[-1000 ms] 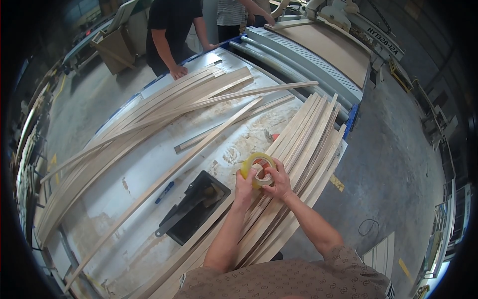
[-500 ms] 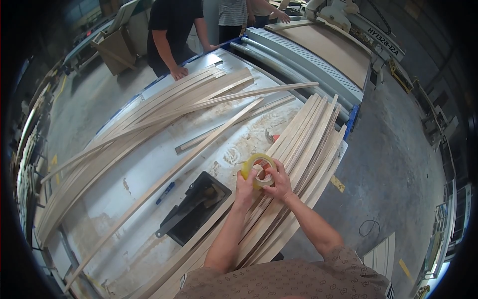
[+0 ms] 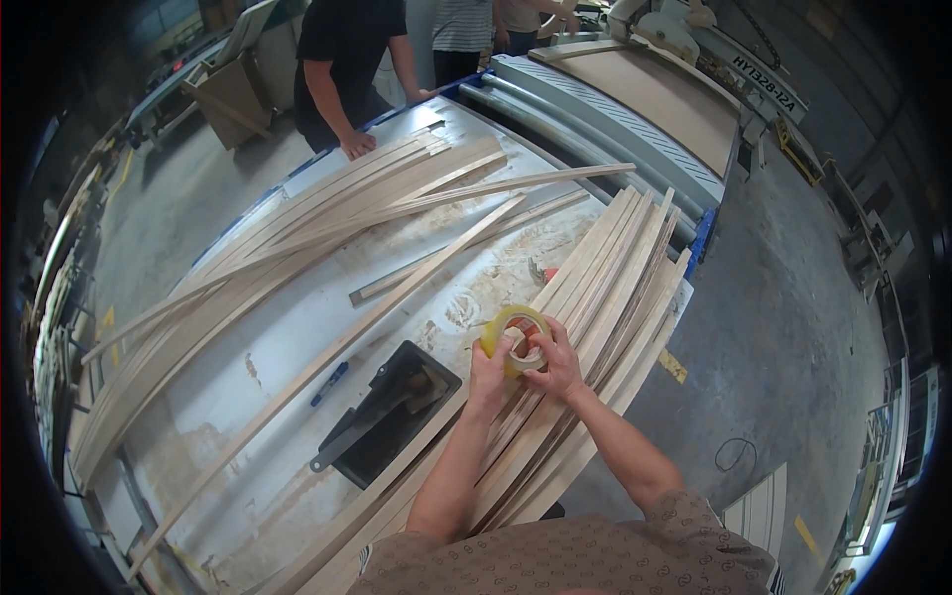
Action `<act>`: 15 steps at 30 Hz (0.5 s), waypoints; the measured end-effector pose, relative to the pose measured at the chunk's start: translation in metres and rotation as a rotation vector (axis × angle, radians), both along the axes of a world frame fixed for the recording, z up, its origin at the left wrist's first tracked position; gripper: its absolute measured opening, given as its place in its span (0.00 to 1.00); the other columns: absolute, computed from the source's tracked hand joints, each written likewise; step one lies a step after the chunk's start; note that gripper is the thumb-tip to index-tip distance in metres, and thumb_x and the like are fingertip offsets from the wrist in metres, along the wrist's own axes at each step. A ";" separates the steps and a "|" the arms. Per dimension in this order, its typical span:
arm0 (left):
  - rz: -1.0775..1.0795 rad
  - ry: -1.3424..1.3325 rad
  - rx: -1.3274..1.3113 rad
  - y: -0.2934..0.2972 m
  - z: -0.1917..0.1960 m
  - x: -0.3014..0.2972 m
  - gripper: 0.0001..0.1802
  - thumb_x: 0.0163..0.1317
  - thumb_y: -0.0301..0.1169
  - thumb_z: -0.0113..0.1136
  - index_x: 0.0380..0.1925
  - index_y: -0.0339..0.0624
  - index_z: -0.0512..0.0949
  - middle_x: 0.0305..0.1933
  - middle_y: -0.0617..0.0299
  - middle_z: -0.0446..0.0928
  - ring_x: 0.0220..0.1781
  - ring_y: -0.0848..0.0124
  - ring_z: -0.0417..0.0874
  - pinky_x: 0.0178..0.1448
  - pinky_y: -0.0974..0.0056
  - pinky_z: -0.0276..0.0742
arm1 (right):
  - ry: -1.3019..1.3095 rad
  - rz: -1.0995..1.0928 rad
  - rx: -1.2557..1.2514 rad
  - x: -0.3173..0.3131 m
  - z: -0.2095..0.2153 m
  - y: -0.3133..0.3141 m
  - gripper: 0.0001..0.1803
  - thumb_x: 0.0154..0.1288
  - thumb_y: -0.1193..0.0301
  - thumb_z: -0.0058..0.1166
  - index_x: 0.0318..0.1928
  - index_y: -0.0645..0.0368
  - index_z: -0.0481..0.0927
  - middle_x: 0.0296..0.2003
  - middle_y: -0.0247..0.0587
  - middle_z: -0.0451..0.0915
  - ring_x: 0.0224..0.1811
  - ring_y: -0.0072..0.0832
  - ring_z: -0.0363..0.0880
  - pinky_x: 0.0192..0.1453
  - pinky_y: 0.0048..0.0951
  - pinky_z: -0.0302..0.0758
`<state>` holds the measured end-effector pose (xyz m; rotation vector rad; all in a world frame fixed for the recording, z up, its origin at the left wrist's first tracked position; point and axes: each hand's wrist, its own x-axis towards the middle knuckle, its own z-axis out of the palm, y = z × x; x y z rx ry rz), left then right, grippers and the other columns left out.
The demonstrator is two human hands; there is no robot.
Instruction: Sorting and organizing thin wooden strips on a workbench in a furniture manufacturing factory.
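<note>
A yellow roll of tape is held upright in both hands above a stack of long pale wooden strips. My left hand grips the roll's near left side. My right hand holds its right side, fingers curled over the rim and into the hole. The strips run from my body toward the far end of the white work table.
A black dustpan-like tray and a blue pen lie on the table left of my hands. More strips fan across the left side. Other people stand at the far end. A large machine borders the table; concrete floor lies right.
Both hands stay on the tape roll over the strips, with only slight finger shifts. The person at the far end still has a hand on the table.
</note>
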<state>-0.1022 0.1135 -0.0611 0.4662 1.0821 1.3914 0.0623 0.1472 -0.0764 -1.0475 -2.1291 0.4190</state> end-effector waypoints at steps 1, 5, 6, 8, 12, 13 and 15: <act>0.003 0.003 0.002 0.000 0.000 0.000 0.28 0.62 0.38 0.63 0.56 0.36 0.66 0.51 0.58 0.72 0.52 0.70 0.74 0.56 0.66 0.70 | 0.000 0.000 0.000 0.000 0.000 0.000 0.36 0.49 0.42 0.63 0.52 0.52 0.73 0.63 0.57 0.62 0.57 0.57 0.72 0.58 0.47 0.74; 0.014 0.001 0.010 0.000 0.000 0.000 0.27 0.62 0.38 0.63 0.56 0.36 0.66 0.51 0.58 0.72 0.52 0.70 0.74 0.56 0.66 0.70 | 0.005 0.002 -0.001 -0.001 0.000 0.000 0.37 0.49 0.42 0.63 0.52 0.52 0.73 0.63 0.57 0.62 0.58 0.57 0.72 0.58 0.47 0.74; 0.013 0.001 0.010 0.000 0.001 0.000 0.27 0.62 0.38 0.63 0.56 0.36 0.66 0.51 0.58 0.72 0.52 0.70 0.74 0.56 0.66 0.70 | 0.005 0.000 -0.002 0.000 0.000 0.000 0.37 0.49 0.42 0.63 0.52 0.52 0.73 0.63 0.57 0.62 0.58 0.57 0.72 0.58 0.47 0.74; 0.015 0.017 0.003 -0.001 0.005 0.001 0.27 0.62 0.38 0.63 0.56 0.36 0.66 0.50 0.58 0.73 0.51 0.71 0.74 0.55 0.66 0.70 | 0.008 -0.001 0.000 0.000 0.000 0.000 0.37 0.49 0.42 0.63 0.52 0.52 0.73 0.63 0.57 0.62 0.58 0.57 0.72 0.58 0.47 0.74; 0.014 0.007 0.013 -0.001 0.006 0.000 0.27 0.62 0.38 0.63 0.56 0.36 0.66 0.50 0.58 0.73 0.51 0.71 0.74 0.55 0.66 0.70 | -0.003 -0.012 -0.019 0.000 -0.002 0.000 0.36 0.48 0.42 0.64 0.52 0.51 0.73 0.63 0.57 0.61 0.58 0.57 0.72 0.58 0.47 0.74; 0.014 0.010 0.009 -0.001 0.006 0.000 0.27 0.62 0.38 0.63 0.56 0.36 0.66 0.50 0.58 0.73 0.51 0.71 0.74 0.56 0.66 0.70 | -0.002 -0.011 -0.019 0.000 -0.002 0.000 0.36 0.48 0.42 0.64 0.52 0.51 0.73 0.63 0.57 0.61 0.58 0.57 0.72 0.58 0.47 0.74; 0.012 0.011 0.005 -0.001 0.005 0.000 0.27 0.62 0.38 0.63 0.56 0.36 0.66 0.50 0.58 0.73 0.51 0.71 0.74 0.56 0.66 0.70 | 0.011 -0.009 -0.014 -0.001 -0.001 0.000 0.36 0.48 0.43 0.64 0.52 0.51 0.73 0.63 0.57 0.61 0.58 0.57 0.72 0.58 0.47 0.74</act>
